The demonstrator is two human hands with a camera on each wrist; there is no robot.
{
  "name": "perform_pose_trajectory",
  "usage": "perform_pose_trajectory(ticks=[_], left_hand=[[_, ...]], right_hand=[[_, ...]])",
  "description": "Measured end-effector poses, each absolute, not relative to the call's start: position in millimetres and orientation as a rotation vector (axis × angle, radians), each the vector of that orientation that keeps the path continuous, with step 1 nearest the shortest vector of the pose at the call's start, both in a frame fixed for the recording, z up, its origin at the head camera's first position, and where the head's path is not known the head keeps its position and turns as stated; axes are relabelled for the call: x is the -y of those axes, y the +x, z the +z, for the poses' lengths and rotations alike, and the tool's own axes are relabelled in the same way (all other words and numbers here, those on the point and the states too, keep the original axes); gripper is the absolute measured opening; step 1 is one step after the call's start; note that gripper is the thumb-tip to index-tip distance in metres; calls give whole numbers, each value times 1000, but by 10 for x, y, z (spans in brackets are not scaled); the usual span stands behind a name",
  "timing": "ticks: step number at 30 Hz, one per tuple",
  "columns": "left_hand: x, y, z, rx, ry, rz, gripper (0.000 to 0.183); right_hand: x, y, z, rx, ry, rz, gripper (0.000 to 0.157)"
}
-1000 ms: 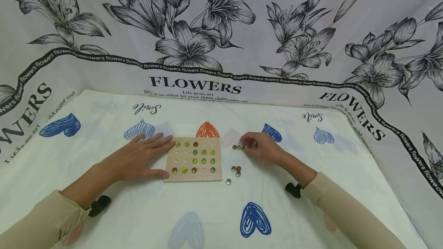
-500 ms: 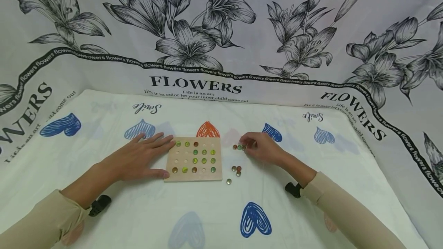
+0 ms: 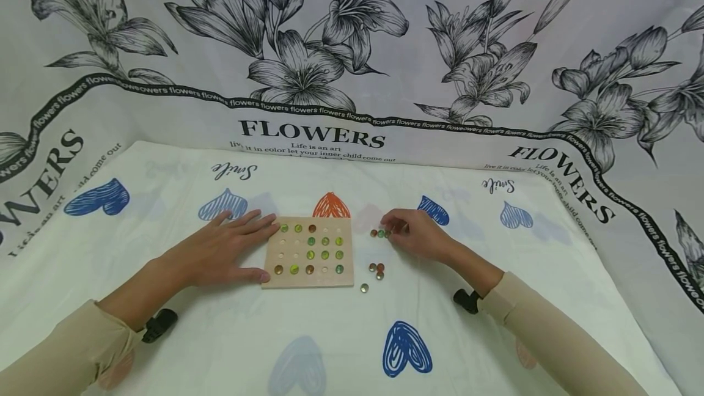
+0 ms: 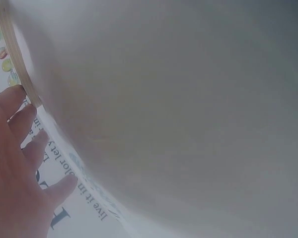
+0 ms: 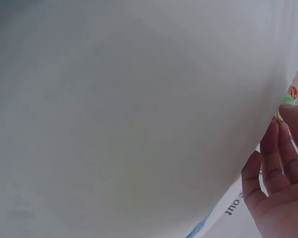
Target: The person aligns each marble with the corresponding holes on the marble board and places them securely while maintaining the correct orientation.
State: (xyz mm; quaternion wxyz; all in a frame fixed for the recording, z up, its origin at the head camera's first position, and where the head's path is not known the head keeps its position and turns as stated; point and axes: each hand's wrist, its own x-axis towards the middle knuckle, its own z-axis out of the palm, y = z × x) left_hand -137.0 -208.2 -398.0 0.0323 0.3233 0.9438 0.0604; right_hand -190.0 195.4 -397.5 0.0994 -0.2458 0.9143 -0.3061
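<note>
A pale wooden board lies on the cloth, with green, yellow-green and brown glass marbles in many of its round holes. My left hand lies spread at its left side, fingertips on the far left corner and thumb on the near left corner. To the right of the board, my right hand pinches a small marble between thumb and fingers, low over the cloth. Right beside those fingertips sit a brown marble and a green marble.
Nearer me, a loose cluster of marbles and one single marble rest right of the board. The white cloth has heart prints. Behind it hangs a flower-printed curtain.
</note>
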Motion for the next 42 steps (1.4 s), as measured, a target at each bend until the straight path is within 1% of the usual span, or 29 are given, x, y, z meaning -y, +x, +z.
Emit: perform_pose_trajectory(ticks=[5, 15, 28, 42], left_hand=[[2081, -1385, -3978, -2907, 995, 176, 96], [2084, -1393, -3975, -2910, 996, 171, 96], [2075, -1384, -3976, -2906, 993, 183, 96], [2073, -1384, -3994, -2898, 983, 187, 97]], right_hand=[[-1935, -1926, -3934, -2710, -709, -898, 28], [-1832, -1982, -3878, -2718, -812, -930, 28], [-1507, -1962, -3889, -2648, -793, -993, 28], [-1244, -1935, -3900, -2615, -874, -988, 24]])
